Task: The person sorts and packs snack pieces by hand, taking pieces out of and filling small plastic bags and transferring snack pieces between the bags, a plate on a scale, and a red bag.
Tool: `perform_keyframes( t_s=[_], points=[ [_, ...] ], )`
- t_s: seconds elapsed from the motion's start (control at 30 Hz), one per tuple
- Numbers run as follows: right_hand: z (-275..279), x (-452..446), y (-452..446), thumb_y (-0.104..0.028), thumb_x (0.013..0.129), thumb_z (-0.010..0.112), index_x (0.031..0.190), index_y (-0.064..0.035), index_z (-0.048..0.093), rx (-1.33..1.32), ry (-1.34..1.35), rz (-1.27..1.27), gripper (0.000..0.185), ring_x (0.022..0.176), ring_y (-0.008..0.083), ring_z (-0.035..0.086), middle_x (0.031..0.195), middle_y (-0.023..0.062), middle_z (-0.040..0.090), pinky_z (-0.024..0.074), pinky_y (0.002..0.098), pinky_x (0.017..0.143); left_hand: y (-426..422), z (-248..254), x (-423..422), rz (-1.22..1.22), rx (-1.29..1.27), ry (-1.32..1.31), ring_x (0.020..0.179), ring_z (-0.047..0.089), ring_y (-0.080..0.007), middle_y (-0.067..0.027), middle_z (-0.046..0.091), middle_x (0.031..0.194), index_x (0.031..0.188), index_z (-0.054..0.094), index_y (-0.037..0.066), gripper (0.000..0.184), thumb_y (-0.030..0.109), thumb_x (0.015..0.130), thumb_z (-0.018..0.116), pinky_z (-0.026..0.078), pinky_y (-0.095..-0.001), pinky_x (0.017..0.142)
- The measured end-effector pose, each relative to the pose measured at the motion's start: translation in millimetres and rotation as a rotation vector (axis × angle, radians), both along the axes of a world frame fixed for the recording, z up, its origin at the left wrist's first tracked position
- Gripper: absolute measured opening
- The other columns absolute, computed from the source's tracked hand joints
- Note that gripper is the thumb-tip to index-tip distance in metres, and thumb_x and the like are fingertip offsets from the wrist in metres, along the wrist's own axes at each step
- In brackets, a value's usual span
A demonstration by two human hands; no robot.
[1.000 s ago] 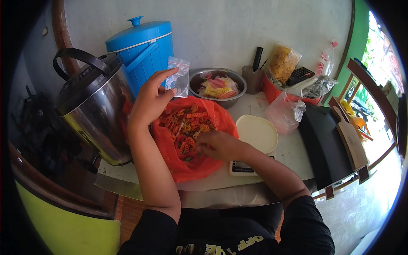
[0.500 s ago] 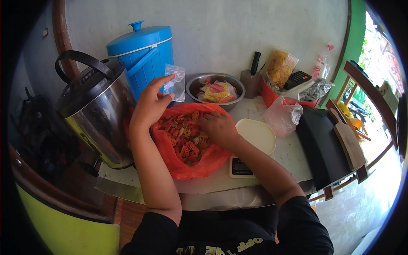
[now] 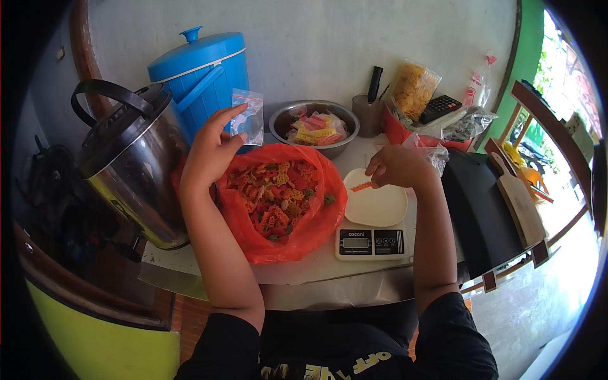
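Note:
My left hand (image 3: 212, 152) holds a small clear zip-lock bag (image 3: 252, 120) upright by its near edge, with thumb and forefinger apart on it. Below that hand, a red plastic bag (image 3: 332, 218) lies wide open, full of colourful dry snack pieces (image 3: 278, 190) in wheel and spiral shapes. My right hand (image 3: 402, 166) pinches an orange spiral snack piece (image 3: 361, 187) over the cream tray of a kitchen scale (image 3: 377, 212). The digits on the scale's display are too faint to read.
Behind the red bag stands a steel bowl (image 3: 351, 120) with filled packets. A steel pot (image 3: 126, 171) and blue cooler (image 3: 199, 76) are at left. At right are a red basket (image 3: 399, 130) with a calculator (image 3: 440, 109), a black box (image 3: 472, 209) and a wooden board (image 3: 519, 209).
My right hand has come out of the red bag and moved right, over the scale, with an orange snack piece. My left hand still holds the zip-lock bag.

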State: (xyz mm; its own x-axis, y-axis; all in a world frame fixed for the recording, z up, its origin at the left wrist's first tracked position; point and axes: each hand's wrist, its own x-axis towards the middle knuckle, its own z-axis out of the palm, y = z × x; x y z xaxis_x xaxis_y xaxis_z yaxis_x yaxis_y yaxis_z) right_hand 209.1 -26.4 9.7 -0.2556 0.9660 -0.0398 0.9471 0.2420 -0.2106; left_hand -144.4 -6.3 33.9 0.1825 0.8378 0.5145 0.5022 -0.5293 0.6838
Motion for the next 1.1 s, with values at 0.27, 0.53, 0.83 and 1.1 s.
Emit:
perform_keyframes(
  t_s=[0.27,0.53,0.83,1.1],
  points=[
    [-40,-103,-15,-0.026,0.086,0.068,0.115,-0.0129,0.069,0.154,0.499,0.399,0.032,0.098,0.0261,0.064,0.108,0.0082,0.069,0.0506,0.0387,0.087,-2,0,-2,0.007,0.025,-0.001,0.072,0.048,-0.0059,-0.0009,0.056,0.132,0.138,0.054,0.011,0.054,-0.001,0.086,0.064,0.046,-0.0212,0.075],
    [-101,-175,-48,-0.015,0.08,0.068,0.115,-0.0089,0.066,0.255,0.233,0.772,0.035,0.099,0.0282,0.063,0.109,0.0124,0.066,0.0503,0.0416,0.086,-8,2,-7,-0.008,0.04,-0.027,0.076,0.053,-0.0113,-0.0053,0.058,0.131,0.135,0.056,0.012,0.051,0.0,0.086,0.064,0.048,-0.0252,0.077],
    [-50,-125,-5,0.006,0.076,0.061,0.108,-0.0023,0.063,0.544,0.883,0.348,0.033,0.1,0.0348,0.061,0.104,0.0155,0.063,0.0496,0.0417,0.088,-6,3,-6,-0.028,0.051,-0.062,0.081,0.057,-0.0149,-0.0082,0.058,0.131,0.133,0.057,0.01,0.049,0.0,0.085,0.064,0.049,-0.0272,0.079],
    [-98,-163,-53,-0.025,0.09,0.056,0.118,-0.0045,0.062,-0.024,0.257,0.96,0.035,0.122,0.0331,0.048,0.133,0.0144,0.05,0.0427,0.0463,0.097,-5,2,0,-0.024,0.049,-0.015,0.074,0.048,-0.0071,-0.0023,0.057,0.132,0.137,0.055,0.012,0.054,-0.002,0.085,0.063,0.047,-0.0223,0.077]
  ],
)
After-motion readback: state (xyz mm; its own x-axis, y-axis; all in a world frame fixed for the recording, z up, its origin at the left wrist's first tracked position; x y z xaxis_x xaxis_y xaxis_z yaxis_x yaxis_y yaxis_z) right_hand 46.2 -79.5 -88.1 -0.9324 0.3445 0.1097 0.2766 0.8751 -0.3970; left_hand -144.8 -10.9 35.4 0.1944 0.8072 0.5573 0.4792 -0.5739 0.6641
